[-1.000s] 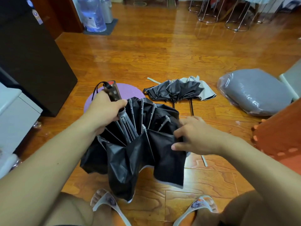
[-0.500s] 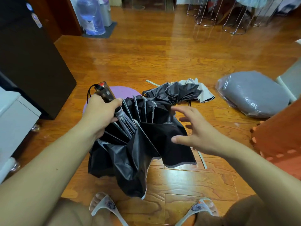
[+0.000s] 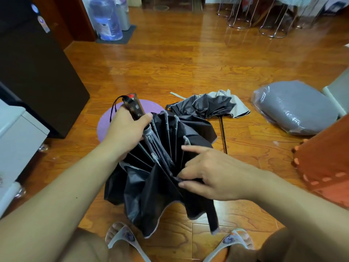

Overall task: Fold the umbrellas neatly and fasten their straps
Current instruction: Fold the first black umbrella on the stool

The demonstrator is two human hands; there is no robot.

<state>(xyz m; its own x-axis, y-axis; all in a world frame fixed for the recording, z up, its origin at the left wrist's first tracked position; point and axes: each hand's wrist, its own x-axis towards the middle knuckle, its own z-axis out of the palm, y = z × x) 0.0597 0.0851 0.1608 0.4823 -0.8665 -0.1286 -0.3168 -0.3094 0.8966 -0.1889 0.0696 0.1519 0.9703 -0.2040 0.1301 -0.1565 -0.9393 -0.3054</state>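
On the glossy wood floor [image 3: 188, 63], my left hand [image 3: 124, 129] grips the black umbrella [image 3: 154, 182] handle, right hand [image 3: 211, 176] fingers pinching its canopy, a second umbrella [image 3: 207, 104] at one o'clock.

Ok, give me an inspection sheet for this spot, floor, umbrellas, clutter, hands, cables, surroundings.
Surface: glossy wooden floor, a purple round mat under the work.
Job's things: black umbrella held up, canopy loose, ribs showing, strap not fastened; second umbrella lying crumpled on the floor beyond it.
Clutter: grey plastic-wrapped cushion at right.
Hands: left hand grips the handle; right hand pinches a canopy fold.
Cables: nothing seen; only the handle's black wrist loop.
Surroundings: dark cabinet at left, water bottle behind, metal stool legs far right.
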